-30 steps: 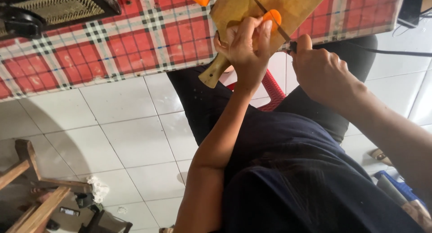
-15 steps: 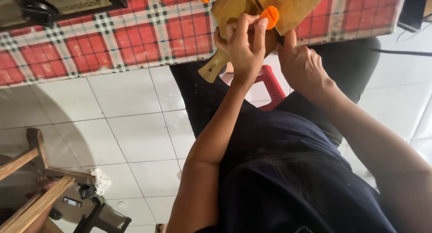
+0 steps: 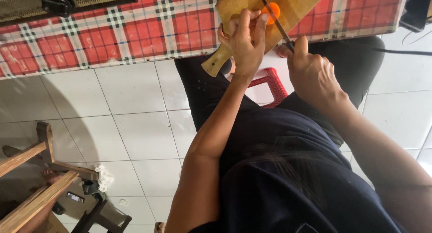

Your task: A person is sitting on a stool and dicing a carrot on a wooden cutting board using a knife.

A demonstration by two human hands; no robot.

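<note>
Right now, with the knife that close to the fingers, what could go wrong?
The knife meets the orange carrot piece right beside the left hand pinning it, so a slip could nick a finger. The wooden cutting board overhangs the checked tablecloth, handle off the edge; hard pressure might tip it.

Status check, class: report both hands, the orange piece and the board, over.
Left hand pinning orange piece on wooden cutting board. Right hand gripping knife, blade at the piece. Nothing blocking.
</note>
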